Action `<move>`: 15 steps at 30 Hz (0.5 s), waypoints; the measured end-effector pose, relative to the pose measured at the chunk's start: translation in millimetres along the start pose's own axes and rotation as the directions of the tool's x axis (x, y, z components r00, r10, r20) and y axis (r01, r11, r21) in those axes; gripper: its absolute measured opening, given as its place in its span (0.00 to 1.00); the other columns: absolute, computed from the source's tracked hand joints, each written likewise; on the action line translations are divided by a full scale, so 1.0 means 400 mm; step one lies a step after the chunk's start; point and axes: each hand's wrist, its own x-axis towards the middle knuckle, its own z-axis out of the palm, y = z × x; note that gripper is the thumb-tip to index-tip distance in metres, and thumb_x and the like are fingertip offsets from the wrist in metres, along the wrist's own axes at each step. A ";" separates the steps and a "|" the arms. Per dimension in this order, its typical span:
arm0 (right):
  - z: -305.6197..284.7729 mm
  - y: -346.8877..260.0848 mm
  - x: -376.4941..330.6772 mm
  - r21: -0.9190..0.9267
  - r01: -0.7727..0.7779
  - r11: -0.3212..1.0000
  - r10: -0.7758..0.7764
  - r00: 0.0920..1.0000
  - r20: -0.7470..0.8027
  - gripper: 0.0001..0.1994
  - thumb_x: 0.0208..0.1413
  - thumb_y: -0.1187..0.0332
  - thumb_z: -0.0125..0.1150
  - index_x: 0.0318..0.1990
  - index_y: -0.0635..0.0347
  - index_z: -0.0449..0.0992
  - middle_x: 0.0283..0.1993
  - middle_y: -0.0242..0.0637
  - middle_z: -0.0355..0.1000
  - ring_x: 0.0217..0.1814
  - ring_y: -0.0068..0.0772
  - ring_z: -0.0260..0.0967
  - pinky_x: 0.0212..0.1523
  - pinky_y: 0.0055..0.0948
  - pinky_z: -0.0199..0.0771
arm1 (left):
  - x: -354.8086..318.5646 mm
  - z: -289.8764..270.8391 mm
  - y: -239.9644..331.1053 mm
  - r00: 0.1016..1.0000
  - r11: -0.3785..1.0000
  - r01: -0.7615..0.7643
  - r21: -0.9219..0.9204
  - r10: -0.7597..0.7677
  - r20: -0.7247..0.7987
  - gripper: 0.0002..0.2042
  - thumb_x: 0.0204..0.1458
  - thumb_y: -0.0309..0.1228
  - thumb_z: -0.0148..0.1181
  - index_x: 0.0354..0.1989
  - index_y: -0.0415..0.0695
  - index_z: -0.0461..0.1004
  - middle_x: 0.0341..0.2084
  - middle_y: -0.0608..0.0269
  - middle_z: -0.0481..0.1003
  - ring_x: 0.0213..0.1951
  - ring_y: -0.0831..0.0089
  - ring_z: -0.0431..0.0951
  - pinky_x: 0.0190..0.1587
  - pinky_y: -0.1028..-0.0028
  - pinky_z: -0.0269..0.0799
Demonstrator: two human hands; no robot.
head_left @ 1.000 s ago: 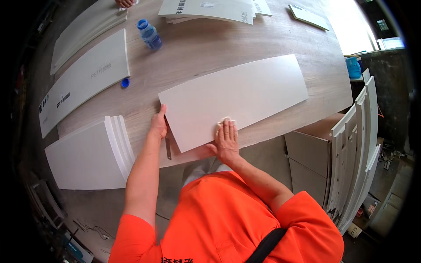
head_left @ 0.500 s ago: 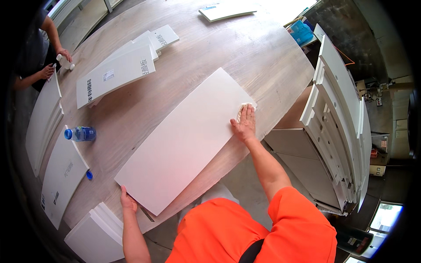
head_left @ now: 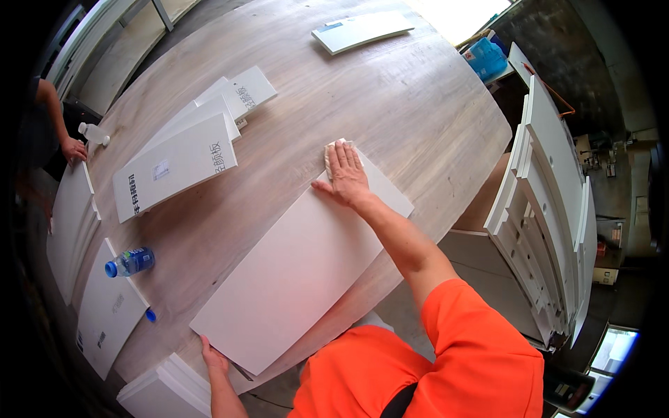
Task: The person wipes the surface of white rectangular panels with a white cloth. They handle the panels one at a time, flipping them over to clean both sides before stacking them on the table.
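Head view: water bottle point(head_left: 130, 262) lies on side on wooden table point(head_left: 390, 90), left of white panel point(head_left: 300, 265); content not clear, blue cap point(head_left: 150, 315) lies apart near it. Right hand point(head_left: 345, 175) flat, fingers spread, presses small cloth point(head_left: 333, 148) on panel far corner. Left hand point(head_left: 213, 357) grips near corner edge, fingers curled. Panel lies flat near table's near edge, long axis diagonal, from near-left to far-right.
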 end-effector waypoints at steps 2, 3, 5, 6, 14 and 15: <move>-0.002 0.094 -0.006 0.024 -0.080 0.996 0.080 0.997 0.014 0.55 0.62 0.28 0.44 0.79 0.68 0.40 0.84 0.51 0.34 0.87 0.48 0.25 0.84 0.40 0.26 | -0.009 0.001 -0.008 0.999 1.000 0.006 -0.008 -0.006 -0.034 0.35 0.65 0.59 0.53 0.68 0.42 0.66 0.61 0.56 0.75 0.60 0.57 0.76 0.63 0.56 0.72; 0.004 0.124 -0.039 0.049 -0.090 0.995 0.089 0.996 0.026 0.55 0.62 0.28 0.45 0.79 0.69 0.40 0.84 0.51 0.34 0.87 0.48 0.25 0.84 0.40 0.26 | -0.016 0.000 -0.012 0.998 1.000 0.004 -0.016 -0.005 -0.062 0.35 0.65 0.59 0.53 0.68 0.41 0.66 0.61 0.57 0.74 0.60 0.58 0.76 0.63 0.56 0.72; 0.043 0.182 -0.178 0.011 -0.189 0.982 0.188 0.982 0.032 0.57 0.60 0.27 0.46 0.78 0.72 0.40 0.84 0.53 0.34 0.87 0.50 0.25 0.84 0.42 0.26 | -0.022 -0.001 -0.031 0.997 1.000 -0.010 -0.025 0.008 -0.081 0.36 0.65 0.60 0.53 0.68 0.41 0.66 0.62 0.57 0.74 0.61 0.58 0.75 0.64 0.57 0.71; 0.067 0.231 -0.276 -0.024 -0.231 0.973 0.232 0.972 0.042 0.59 0.59 0.27 0.48 0.78 0.73 0.40 0.84 0.55 0.34 0.87 0.51 0.25 0.83 0.42 0.25 | -0.017 -0.008 -0.035 0.997 1.000 -0.021 -0.020 0.020 -0.068 0.36 0.65 0.60 0.53 0.69 0.41 0.65 0.62 0.57 0.73 0.61 0.58 0.74 0.64 0.57 0.71; 0.005 0.094 -0.136 0.068 -0.253 0.965 0.254 0.967 -0.010 0.60 0.57 0.24 0.48 0.78 0.72 0.41 0.83 0.53 0.36 0.87 0.50 0.27 0.84 0.42 0.27 | 0.001 -0.015 -0.015 1.000 1.000 -0.019 0.022 0.019 -0.010 0.37 0.65 0.60 0.51 0.70 0.42 0.64 0.64 0.58 0.72 0.63 0.59 0.72 0.65 0.58 0.69; 0.017 0.083 -0.065 0.106 -0.251 0.962 0.256 0.966 -0.028 0.60 0.57 0.24 0.47 0.78 0.71 0.41 0.84 0.52 0.36 0.87 0.49 0.27 0.84 0.42 0.27 | 0.003 -0.012 -0.002 1.000 0.999 0.013 0.029 -0.013 -0.008 0.37 0.65 0.61 0.50 0.70 0.42 0.63 0.64 0.58 0.71 0.63 0.59 0.72 0.65 0.58 0.69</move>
